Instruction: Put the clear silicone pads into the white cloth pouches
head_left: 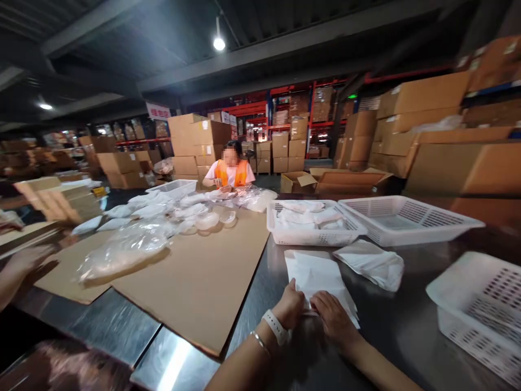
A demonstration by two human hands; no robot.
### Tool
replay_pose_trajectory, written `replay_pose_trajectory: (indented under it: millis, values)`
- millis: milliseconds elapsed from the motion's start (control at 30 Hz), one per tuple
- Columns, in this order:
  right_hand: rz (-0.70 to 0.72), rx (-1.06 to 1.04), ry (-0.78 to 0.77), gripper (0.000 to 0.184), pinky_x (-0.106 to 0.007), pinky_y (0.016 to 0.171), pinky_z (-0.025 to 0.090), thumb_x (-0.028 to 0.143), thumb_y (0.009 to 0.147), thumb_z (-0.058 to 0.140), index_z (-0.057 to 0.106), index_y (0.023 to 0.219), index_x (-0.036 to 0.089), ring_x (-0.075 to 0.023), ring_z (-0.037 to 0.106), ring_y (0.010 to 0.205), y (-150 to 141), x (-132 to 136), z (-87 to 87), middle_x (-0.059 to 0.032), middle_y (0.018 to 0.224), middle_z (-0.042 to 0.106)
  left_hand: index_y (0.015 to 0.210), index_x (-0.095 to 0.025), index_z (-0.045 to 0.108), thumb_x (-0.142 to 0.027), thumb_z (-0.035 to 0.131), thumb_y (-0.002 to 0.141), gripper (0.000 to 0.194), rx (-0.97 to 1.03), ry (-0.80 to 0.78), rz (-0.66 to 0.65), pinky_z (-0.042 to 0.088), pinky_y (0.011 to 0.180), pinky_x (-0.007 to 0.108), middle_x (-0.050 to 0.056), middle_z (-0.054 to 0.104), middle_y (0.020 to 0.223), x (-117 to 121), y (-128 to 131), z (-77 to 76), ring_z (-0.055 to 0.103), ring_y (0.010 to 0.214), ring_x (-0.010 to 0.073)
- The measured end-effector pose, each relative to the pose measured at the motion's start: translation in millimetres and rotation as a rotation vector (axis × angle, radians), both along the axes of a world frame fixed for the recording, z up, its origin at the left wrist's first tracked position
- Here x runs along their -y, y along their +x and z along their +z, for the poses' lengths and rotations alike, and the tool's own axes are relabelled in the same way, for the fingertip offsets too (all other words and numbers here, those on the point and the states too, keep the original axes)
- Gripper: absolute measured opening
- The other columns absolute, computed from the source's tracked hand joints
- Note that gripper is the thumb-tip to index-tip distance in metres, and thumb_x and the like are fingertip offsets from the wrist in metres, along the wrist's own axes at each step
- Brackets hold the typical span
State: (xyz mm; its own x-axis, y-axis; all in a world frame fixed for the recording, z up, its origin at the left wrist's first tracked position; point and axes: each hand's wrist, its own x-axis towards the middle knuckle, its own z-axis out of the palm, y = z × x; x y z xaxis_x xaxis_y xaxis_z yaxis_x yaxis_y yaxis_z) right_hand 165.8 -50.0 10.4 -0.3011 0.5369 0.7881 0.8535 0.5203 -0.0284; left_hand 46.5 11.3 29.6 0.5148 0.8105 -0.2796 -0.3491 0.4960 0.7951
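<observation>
My left hand (pixel 290 307) and my right hand (pixel 334 316) sit side by side on the metal table (pixel 407 326), both curled over the near edge of a flat stack of white bags (pixel 315 274). The fingers of each hand are bent and pressed on the stack's bottom corner. A white band and a thin bracelet are on my left wrist. A crumpled white bag (pixel 372 263) lies just right of the stack.
A white basket (pixel 311 221) with folded white items stands behind the stack, an empty basket (pixel 407 218) to its right, another (pixel 480 312) at near right. Brown cardboard sheets (pixel 195 282) with clear plastic bags (pixel 122 252) cover the left. A person in an orange vest (pixel 231 172) works opposite; another person's hand (pixel 24 263) is at far left.
</observation>
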Motion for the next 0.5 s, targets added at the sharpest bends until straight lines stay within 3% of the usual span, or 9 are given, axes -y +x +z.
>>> replay_pose_trajectory:
  millis: [33, 100, 167, 200, 267, 300, 400, 433, 500]
  values:
    - [0.023, -0.131, -0.083, 0.025, -0.031, 0.066, 0.049, 0.016, 0.09, 0.035, 0.057, 0.081, 0.021, -0.0186, 0.06, 0.073, 4, 6, 2.2, -0.0038, 0.076, 0.063, 0.101, -0.017, 0.049, -0.009, 0.058, 0.067, 0.036, -0.037, 0.053, -0.009, 0.037, 0.053, 0.02, -0.003, 0.054, 0.071, 3, -2, 3.4, 0.046, 0.053, 0.009]
    - [0.015, -0.583, -0.252, 0.026, -0.028, 0.054, 0.047, 0.037, 0.089, 0.046, 0.054, 0.07, 0.022, -0.0163, 0.055, 0.059, 20, 20, 13.5, -0.0012, 0.065, 0.058, 0.112, -0.018, 0.046, -0.009, 0.058, 0.064, 0.051, -0.12, 0.143, -0.048, 0.042, 0.058, 0.022, 0.0, 0.06, 0.085, 6, -7, 9.5, 0.053, 0.061, 0.0104]
    - [-0.059, -1.112, -0.322, 0.039, -0.027, 0.046, 0.044, 0.058, 0.075, 0.063, 0.05, 0.068, 0.022, -0.0147, 0.052, 0.05, 46, 37, 34.9, 0.0016, 0.057, 0.053, 0.122, -0.019, 0.042, -0.011, 0.057, 0.063, 0.061, -0.204, 0.198, -0.106, 0.045, 0.062, 0.024, 0.002, 0.062, 0.093, 6, -13, 14.0, 0.059, 0.066, 0.0124]
    - [-0.096, -1.259, -0.317, 0.045, -0.026, 0.043, 0.044, 0.063, 0.068, 0.067, 0.05, 0.073, 0.022, -0.0156, 0.054, 0.05, 63, 46, 49.2, 0.0019, 0.059, 0.055, 0.126, -0.02, 0.039, -0.012, 0.056, 0.064, 0.065, -0.244, 0.217, -0.14, 0.046, 0.063, 0.024, 0.002, 0.062, 0.093, 5, -16, 15.5, 0.061, 0.068, 0.0134]
    - [-0.151, -1.368, -0.268, 0.05, -0.026, 0.049, 0.049, 0.063, 0.061, 0.074, 0.047, 0.075, 0.023, -0.0161, 0.061, 0.056, 103, 63, 82.7, 0.0022, 0.065, 0.057, 0.136, -0.019, 0.029, -0.015, 0.054, 0.067, 0.074, -0.321, 0.241, -0.22, 0.047, 0.063, 0.025, 0.003, 0.064, 0.086, 3, -22, 17.5, 0.064, 0.069, 0.016]
    - [-0.167, -1.401, -0.262, 0.045, -0.027, 0.057, 0.053, 0.057, 0.063, 0.075, 0.047, 0.074, 0.022, -0.016, 0.063, 0.061, 124, 72, 100.7, 0.0012, 0.067, 0.059, 0.14, -0.017, 0.023, -0.016, 0.053, 0.069, 0.077, -0.353, 0.251, -0.266, 0.048, 0.063, 0.026, 0.004, 0.065, 0.08, 2, -24, 18.3, 0.065, 0.069, 0.0179]
    - [-0.224, -1.542, -0.316, 0.024, -0.03, 0.074, 0.054, 0.029, 0.088, 0.057, 0.048, 0.067, 0.021, -0.0167, 0.068, 0.077, 184, 99, 149.7, -0.0086, 0.078, 0.067, 0.143, -0.013, 0.02, -0.017, 0.053, 0.073, 0.077, -0.433, 0.33, -0.376, 0.049, 0.06, 0.028, 0.007, 0.066, 0.074, 1, -30, 20.7, 0.066, 0.067, 0.0215]
    - [-0.258, -1.501, -0.311, 0.027, -0.031, 0.077, 0.053, 0.021, 0.092, 0.049, 0.047, 0.065, 0.02, -0.017, 0.068, 0.084, 202, 108, 162.2, -0.012, 0.082, 0.068, 0.142, -0.014, 0.024, -0.016, 0.054, 0.074, 0.074, -0.461, 0.388, -0.399, 0.05, 0.059, 0.028, 0.008, 0.067, 0.077, 1, -31, 21.6, 0.067, 0.067, 0.0217]
    - [-0.49, -1.236, -0.223, 0.033, -0.033, 0.077, 0.053, 0.016, 0.094, 0.045, 0.049, 0.062, 0.019, -0.0186, 0.068, 0.086, 232, 125, 179.2, -0.0176, 0.087, 0.069, 0.139, -0.016, 0.034, -0.014, 0.055, 0.075, 0.068, -0.532, 0.526, -0.417, 0.05, 0.058, 0.028, 0.009, 0.067, 0.084, 2, -34, 22.8, 0.067, 0.066, 0.0209]
